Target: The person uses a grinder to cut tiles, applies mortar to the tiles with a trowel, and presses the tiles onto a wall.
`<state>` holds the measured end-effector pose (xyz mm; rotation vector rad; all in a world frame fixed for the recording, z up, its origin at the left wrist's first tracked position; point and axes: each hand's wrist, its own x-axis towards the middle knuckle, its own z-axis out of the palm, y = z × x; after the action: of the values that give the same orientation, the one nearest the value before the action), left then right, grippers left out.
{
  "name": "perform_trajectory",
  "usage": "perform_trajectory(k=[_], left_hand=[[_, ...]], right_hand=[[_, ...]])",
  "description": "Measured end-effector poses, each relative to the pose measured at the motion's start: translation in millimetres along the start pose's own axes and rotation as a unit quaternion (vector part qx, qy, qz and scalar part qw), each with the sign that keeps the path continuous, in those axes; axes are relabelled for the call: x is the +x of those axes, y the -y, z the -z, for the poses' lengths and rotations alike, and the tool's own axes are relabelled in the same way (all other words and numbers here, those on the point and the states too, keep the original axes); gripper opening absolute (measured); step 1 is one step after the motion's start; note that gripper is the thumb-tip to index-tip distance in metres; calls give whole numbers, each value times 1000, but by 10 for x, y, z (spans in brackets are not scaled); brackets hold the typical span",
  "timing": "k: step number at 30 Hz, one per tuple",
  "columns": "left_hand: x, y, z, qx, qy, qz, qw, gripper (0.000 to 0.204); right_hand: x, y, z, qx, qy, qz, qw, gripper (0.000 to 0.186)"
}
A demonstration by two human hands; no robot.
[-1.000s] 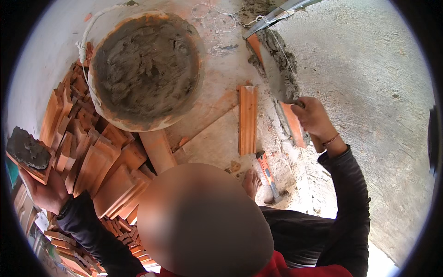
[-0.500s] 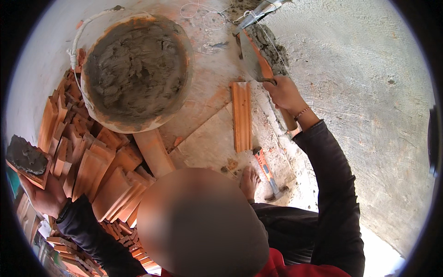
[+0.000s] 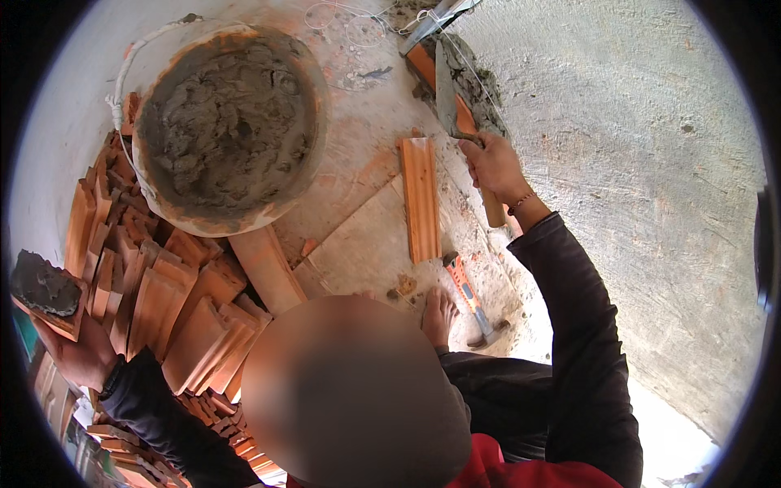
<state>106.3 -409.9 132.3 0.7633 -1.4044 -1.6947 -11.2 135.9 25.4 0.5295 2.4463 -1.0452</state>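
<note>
At the far left my left hand (image 3: 85, 354) grips a terracotta tile piece (image 3: 71, 328) from below. A thick lump of grey mortar (image 3: 45, 283) sits on its top. My right hand (image 3: 495, 167) is closed on a trowel (image 3: 444, 88) with a wooden handle. Its blade points away from me and stands nearly edge-on at the foot of the wall. Partly behind the blade is an orange tile strip (image 3: 421, 65). Wet mortar (image 3: 478, 81) fills the space between that strip and the wall.
A large bucket (image 3: 218, 230) of mortar stands at upper left, beside a heap of terracotta pieces (image 3: 159, 301). A loose tile strip (image 3: 421, 199) and a hammer (image 3: 468, 294) lie near my bare foot (image 3: 439, 317). A metal bar (image 3: 431, 26) and taut string meet the rough wall (image 3: 618, 163).
The trowel blade has turned more edge-on and now covers less of the laid tile strip's far end. My left hand still holds the mortar-loaded tile. The whole view has shifted slightly.
</note>
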Motion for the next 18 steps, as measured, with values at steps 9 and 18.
perform_trajectory(k=[9, 18], left_hand=[[-87, -37, -77, 38, -15, -14, 999, 50], [14, -1, 40, 25, 21, -17, 999, 50]], right_hand=[[-156, -204, 32, 9, 4, -21, 1000, 26], [-335, -572, -138, -180, -165, 108, 964, 40]])
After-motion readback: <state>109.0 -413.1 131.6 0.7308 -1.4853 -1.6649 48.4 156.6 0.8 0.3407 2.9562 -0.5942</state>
